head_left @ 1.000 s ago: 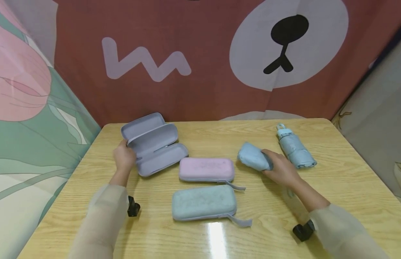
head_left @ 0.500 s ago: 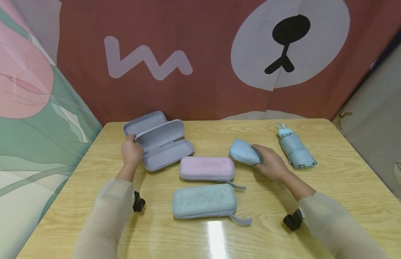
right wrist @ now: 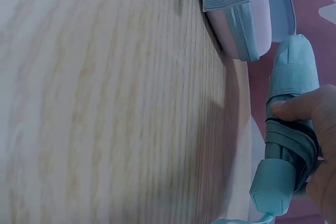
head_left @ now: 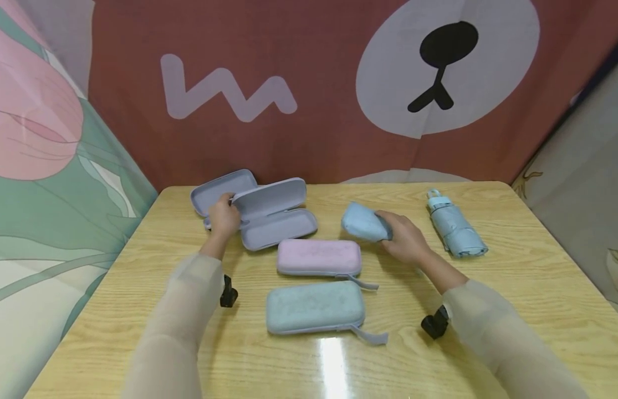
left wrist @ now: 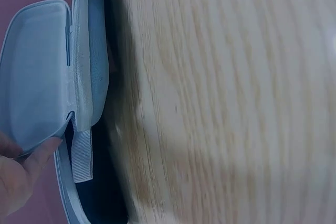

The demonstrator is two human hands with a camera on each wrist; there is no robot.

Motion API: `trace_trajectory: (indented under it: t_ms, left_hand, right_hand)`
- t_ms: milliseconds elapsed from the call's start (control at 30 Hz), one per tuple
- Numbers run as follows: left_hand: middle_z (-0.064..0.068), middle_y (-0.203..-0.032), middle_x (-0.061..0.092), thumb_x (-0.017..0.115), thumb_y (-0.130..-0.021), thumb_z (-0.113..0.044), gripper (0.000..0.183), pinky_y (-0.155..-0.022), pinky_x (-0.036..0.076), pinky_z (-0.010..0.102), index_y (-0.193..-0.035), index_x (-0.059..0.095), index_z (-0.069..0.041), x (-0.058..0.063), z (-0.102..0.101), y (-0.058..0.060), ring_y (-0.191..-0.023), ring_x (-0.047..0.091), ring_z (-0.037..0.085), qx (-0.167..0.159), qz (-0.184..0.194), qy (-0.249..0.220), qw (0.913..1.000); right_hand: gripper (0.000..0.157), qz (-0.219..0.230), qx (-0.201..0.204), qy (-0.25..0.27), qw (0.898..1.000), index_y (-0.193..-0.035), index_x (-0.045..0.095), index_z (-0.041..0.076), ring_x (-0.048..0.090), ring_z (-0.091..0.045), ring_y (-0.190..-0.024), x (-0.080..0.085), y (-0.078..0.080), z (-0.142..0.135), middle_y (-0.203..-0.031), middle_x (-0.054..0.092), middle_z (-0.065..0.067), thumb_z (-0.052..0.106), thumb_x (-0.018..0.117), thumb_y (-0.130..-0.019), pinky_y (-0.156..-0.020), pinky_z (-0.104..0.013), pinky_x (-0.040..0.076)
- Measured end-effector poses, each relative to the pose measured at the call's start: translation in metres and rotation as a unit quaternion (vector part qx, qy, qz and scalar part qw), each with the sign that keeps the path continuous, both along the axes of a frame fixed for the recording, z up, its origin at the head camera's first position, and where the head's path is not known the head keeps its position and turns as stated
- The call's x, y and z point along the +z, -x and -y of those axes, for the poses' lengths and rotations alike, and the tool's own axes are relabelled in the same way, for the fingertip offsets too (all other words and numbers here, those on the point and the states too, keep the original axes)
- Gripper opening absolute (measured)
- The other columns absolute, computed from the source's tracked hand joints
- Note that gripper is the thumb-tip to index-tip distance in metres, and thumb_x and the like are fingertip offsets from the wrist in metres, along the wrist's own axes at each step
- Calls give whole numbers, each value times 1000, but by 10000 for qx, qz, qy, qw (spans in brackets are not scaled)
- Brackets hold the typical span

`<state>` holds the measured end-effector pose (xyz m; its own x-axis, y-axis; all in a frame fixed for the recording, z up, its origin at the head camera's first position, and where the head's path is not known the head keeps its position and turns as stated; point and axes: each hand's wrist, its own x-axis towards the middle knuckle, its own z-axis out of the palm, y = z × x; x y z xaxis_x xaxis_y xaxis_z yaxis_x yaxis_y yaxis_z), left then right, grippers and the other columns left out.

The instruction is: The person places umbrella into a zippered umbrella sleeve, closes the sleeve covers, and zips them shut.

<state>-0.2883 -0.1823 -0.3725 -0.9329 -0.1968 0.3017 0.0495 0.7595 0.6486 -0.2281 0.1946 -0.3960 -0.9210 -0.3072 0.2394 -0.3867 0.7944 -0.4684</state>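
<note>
My left hand [head_left: 225,219] pinches the raised edge of an open lavender-grey zip case [head_left: 280,228] at the back left of the table. In the left wrist view, thumb and finger hold the rim of its lid [left wrist: 34,72]. Behind it lies another lavender-grey open shell [head_left: 224,189], partly covered by the hand. My right hand [head_left: 404,237] grips a folded light-blue umbrella [head_left: 362,221], raised off the table. The right wrist view shows the umbrella's strap under the thumb and its handle [right wrist: 273,186] with a cord below.
A closed pink case [head_left: 318,257] and a closed mint-green case [head_left: 315,307] lie at the middle of the wooden table [head_left: 114,316]. A second folded blue umbrella [head_left: 455,227] lies at the right. A printed cloth [head_left: 318,149] hangs behind the back edge.
My left hand has shifted the open case to the right, away from the shell behind it. My right hand has carried the umbrella left, toward the case. The closed cases stay put.
</note>
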Motion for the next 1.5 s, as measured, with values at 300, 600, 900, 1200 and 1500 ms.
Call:
trace_trajectory:
  t_ms: [300,600,900,1200,1500]
  left_hand:
    - [17,-88,63,39,-75,4,33,-65,46,35,-101,59,0,-38,-4,35,-79,58,29,-326,-795,-197,9961]
    - [16,-101,59,34,-84,2,35,-70,46,35,-112,55,-5,-57,-15,65,-89,56,26,-426,-94,-468,9980]
    - [10,-104,58,33,-84,-3,36,-63,44,28,-114,54,-8,-75,-31,85,-83,55,19,-713,43,-660,9953]
    - [10,-104,58,33,-86,-3,38,-55,43,31,-118,52,-11,-84,-52,103,-63,51,20,-795,226,-639,9945]
    - [9,-78,59,33,-85,-4,37,-46,36,28,-116,52,-12,-84,-71,106,-45,36,14,-1126,233,-501,9921]
  right_hand:
    - [61,24,95,56,9999,-126,41,2,41,-36,-109,-4,7,8,-123,44,-19,2,65,-70,-85,-50,35]
    - [62,-30,333,-118,9994,-126,42,4,41,-35,-109,2,21,26,-123,45,-16,2,66,-69,-86,-48,35]
    - [62,-39,598,-274,9978,-126,42,5,42,-32,-110,7,33,41,-123,46,-13,3,66,-69,-86,-46,36]
    - [63,-59,699,-483,9964,-126,43,6,43,-31,-109,9,39,51,-121,48,-14,7,69,-68,-87,-45,36]
    - [63,141,919,-649,9936,-126,42,6,40,-30,-112,11,45,60,-124,45,-14,7,69,-70,-90,-44,34]
